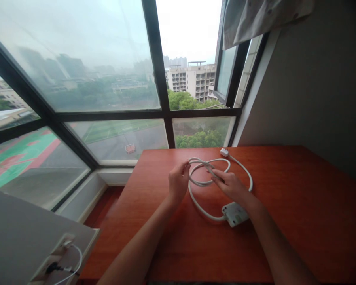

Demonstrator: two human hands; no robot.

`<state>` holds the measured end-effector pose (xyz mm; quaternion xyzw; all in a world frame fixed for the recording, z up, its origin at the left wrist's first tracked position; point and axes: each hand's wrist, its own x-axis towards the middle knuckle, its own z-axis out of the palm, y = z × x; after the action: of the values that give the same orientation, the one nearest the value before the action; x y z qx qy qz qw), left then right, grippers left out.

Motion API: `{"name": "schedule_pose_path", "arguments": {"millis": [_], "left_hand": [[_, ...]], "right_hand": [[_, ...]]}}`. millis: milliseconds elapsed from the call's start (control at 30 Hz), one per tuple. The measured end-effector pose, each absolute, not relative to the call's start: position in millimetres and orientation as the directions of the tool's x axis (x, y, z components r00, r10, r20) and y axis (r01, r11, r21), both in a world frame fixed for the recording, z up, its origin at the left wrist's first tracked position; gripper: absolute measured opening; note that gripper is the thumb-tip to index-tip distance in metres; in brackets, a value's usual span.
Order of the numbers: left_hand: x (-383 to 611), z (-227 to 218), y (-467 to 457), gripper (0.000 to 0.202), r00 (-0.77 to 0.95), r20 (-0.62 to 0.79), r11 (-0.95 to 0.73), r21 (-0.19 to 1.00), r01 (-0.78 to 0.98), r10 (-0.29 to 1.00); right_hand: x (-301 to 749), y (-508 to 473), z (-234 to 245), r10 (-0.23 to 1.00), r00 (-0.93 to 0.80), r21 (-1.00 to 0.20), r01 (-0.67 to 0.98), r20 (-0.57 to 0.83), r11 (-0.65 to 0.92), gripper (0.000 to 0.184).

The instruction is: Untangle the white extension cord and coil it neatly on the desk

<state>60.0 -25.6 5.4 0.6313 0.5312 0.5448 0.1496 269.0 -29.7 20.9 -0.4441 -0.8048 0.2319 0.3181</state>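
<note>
A white power strip (235, 214) lies on the reddish-brown table, partly hidden under my right forearm. Its white cord (202, 209) runs from the strip into several loops between my hands. My left hand (178, 179) pinches the loops at their left side. On the other side, my right hand (228, 183) has its fingers closed on the cord where strands cross. From the loops, the cord's far end curves along the right to a white plug (224, 152), which rests near the table's back edge.
The wooden table (299, 206) stretches to the right and toward me. Behind it stand dark-framed windows (166, 114), one pane open. A wall (23, 225) at lower left carries outlets (52, 261) with a black plug and a white cable. Grey cloth (264, 19) hangs at upper right.
</note>
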Motion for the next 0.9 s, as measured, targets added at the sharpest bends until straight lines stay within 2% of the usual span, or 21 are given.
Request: {"name": "schedule_pose_path", "arguments": {"millis": [233, 333, 467, 667, 900], "left_hand": [[42, -1, -12, 0.027, -0.212, 0.42, -0.33, 0.874, 0.357, 0.883], [36, 0, -7, 0.026, -0.171, 0.361, -0.318, 0.919, 0.232, 0.917], [32, 0, -4, 0.027, -0.111, 0.292, -0.273, 0.949, 0.155, 0.95], [30, 0, -2, 0.026, -0.038, 0.228, -0.222, 0.968, 0.12, 0.973], [28, 8, -5, 0.027, -0.092, 0.14, -0.136, 0.989, 0.05, 0.986]], "right_hand": [[280, -29, 22, 0.812, -0.539, -0.701, 0.489, 0.224, 0.519, 0.023], [282, -27, 23, 0.807, -0.532, -0.723, 0.449, 0.255, 0.525, 0.021], [284, -26, 25, 0.83, -0.427, -0.755, 0.39, 0.358, 0.527, 0.018], [289, -26, 29, 0.873, -0.209, -0.827, 0.286, 0.44, 0.485, 0.023], [299, -27, 36, 0.859, -0.02, -0.835, 0.222, 0.512, 0.504, 0.02]]}}
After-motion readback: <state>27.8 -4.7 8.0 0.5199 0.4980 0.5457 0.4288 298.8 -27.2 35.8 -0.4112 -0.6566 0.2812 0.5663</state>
